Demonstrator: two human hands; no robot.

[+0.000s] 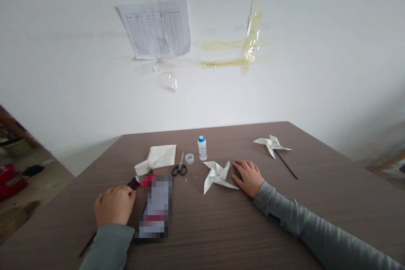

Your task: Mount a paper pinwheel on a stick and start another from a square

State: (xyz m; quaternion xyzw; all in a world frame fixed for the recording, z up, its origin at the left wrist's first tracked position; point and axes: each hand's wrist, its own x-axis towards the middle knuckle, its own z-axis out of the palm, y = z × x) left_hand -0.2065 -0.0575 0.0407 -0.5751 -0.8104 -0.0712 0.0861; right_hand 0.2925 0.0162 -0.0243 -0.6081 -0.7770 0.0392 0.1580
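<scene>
My left hand (115, 204) is closed at the left front of the table, around a thin dark stick (87, 244) whose lower end shows below the wrist. A dark piece also shows past its fingertips; whether it belongs to the same stick I cannot tell. My right hand (248, 177) lies on the table with fingers stretched out, holding nothing. Its fingertips are just right of a folded paper pinwheel (217, 175), which has no stick visible. Farther right lies another paper pinwheel (271, 145) with a dark stick (287, 166) under it.
Black-handled scissors (179, 168), a clear cap (189, 159) and a blue-capped white glue bottle (202, 149) are at the middle back. Folded paper (162, 156) lies left of them. A blurred-out flat object (156, 206) and a red item (147, 180) lie beside my left hand.
</scene>
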